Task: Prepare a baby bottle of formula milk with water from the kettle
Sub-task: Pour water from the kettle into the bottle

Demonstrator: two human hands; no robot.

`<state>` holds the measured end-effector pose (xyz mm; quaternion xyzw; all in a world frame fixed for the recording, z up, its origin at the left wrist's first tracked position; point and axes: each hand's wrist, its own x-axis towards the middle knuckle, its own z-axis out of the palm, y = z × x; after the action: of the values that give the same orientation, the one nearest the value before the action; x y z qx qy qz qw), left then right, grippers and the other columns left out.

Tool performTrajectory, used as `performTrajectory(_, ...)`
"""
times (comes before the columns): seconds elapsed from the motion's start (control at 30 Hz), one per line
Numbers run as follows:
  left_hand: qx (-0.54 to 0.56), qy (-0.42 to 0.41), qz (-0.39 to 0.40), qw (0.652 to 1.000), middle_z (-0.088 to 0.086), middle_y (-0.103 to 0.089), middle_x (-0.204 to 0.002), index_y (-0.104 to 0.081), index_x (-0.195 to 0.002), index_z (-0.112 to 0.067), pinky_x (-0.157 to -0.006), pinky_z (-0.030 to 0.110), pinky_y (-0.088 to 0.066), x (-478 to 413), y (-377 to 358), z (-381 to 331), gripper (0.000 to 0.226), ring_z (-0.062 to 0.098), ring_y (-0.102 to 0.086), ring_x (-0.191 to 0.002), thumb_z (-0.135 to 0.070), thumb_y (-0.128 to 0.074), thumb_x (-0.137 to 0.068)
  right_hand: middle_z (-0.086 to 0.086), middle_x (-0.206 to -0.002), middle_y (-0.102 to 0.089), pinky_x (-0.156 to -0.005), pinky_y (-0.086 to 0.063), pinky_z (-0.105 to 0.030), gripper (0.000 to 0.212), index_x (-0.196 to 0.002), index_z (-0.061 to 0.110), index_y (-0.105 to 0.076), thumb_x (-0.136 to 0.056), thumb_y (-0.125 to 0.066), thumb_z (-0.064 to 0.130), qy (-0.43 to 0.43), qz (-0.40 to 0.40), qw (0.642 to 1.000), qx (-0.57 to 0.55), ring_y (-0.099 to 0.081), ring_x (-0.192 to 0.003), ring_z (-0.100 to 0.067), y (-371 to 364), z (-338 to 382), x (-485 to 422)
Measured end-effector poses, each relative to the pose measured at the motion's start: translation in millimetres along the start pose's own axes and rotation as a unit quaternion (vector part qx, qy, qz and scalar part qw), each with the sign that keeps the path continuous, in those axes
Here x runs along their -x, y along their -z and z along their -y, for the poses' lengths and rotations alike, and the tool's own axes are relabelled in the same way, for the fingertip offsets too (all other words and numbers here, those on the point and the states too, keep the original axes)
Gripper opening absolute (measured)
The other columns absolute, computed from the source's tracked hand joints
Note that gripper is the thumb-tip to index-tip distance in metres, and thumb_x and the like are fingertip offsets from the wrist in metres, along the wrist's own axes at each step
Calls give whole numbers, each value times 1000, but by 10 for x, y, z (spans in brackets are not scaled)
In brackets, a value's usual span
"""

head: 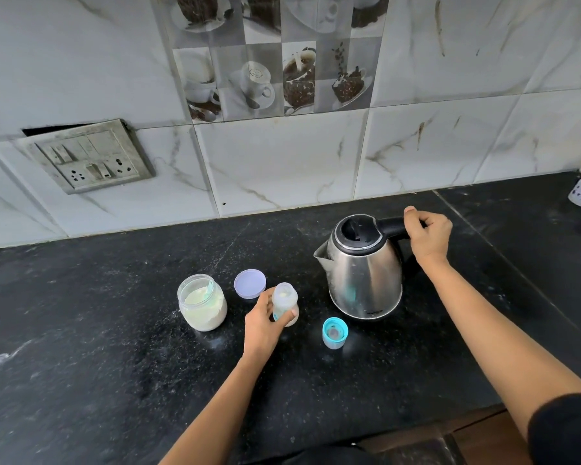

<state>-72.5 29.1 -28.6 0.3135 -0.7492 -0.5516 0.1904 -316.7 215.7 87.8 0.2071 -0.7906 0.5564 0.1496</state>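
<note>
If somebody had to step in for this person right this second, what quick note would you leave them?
Left hand: holds the uncapped baby bottle.
Right hand: grips the handle of the steel kettle, which stands on the black counter with its lid shut.
The formula jar is open, with its purple lid lying beside it. The teal bottle cap lies in front of the kettle.
Done: jar and bottle opened; something whitish, probably powder, shows in the bottle.
Left: pour water, fit the cap, mix.
</note>
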Motion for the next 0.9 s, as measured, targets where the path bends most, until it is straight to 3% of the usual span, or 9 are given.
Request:
performTrajectory(0.2,-4,4,-10,1000,-18,-59,-109,-50,-118,-33,-86,9,-39,28,-25,-21,52,1,-56,-103,-15,-77,-78,7,-38,-24,-50,-20,-28,56,-41,20,-29,-90,-51,36,-55,-23,997,-47,-22,-42,-8,167,-309,53)
performTrajectory(0.33,-17,8,-12,1000,-14,-57,-114,-50,-127,-25,-93,18,-40,45,-35,-34,54,4,-54,-107,-14,-75,-80,8,-38,-22,-49,-18,-24,60,-37,25,-32,-94,-51,28,-68,-21,995,-70,-21,-41,-7,231,-436,58)
performTrajectory(0.43,-32,10,-9,999,-14,-56,-114,-49,-130,-22,-95,20,-39,57,-39,-53,55,4,-53,-107,-14,-74,-82,8,-40,-22,-51,-17,-28,59,-41,26,-27,-95,-48,32,-75,-2,996,-49,-19,-43,-7,248,-423,58)
performTrajectory(0.5,-41,13,-10,999,-15,-55,-113,-49,-130,-22,-95,21,-39,64,-40,-68,55,4,-52,-108,-15,-74,-82,11,-43,-30,-53,-22,-30,51,-48,27,-32,-96,-46,35,-90,-1,995,-45,-28,-47,-6,263,-419,76)
performTrajectory(0.57,-46,15,-11,999,-15,-53,-113,-48,-132,-21,-94,21,-38,71,-39,-84,56,4,-50,-108,-16,-73,-82,11,-69,-54,-67,-37,-29,36,-70,16,-55,-95,-42,38,-93,-5,995,-29,-50,-72,-12,268,-393,133)
performTrajectory(0.63,-49,17,-12,999,-15,-51,-113,-47,-133,-21,-94,21,-37,78,-45,-92,57,3,-48,-108,-17,-73,-83,-11,-101,-58,-89,-35,-26,33,-99,8,-61,-94,-43,36,-40,-50,997,52,-51,-100,-26,278,-375,255)
performTrajectory(0.73,-52,18,-16,998,-15,-51,-114,-46,-134,-21,-94,21,-37,84,-59,-92,57,3,-47,-108,-18,-73,-83,-22,-103,-52,-93,-28,-24,21,-101,-2,-59,-89,-59,15,158,-116,974,115,-47,-101,-32,254,-208,651)
performTrajectory(0.8,-52,18,-19,998,-15,-52,-114,-46,-134,-22,-95,22,-37,81,-68,-80,58,4,-49,-108,-19,-73,-83,-18,-97,-55,-90,-38,-29,15,-94,-2,-62,-84,-63,9,277,-18,959,61,-50,-97,-26,181,-76,987)
performTrajectory(0.9,-58,11,-25,998,-12,-57,-113,-48,-132,-23,-93,23,-41,72,-77,-59,54,6,-53,-106,-21,-73,-83,-7,-103,-57,-83,-49,-30,22,-103,6,-64,-84,-62,17,328,272,902,67,-54,-96,-17,35,40,1341)
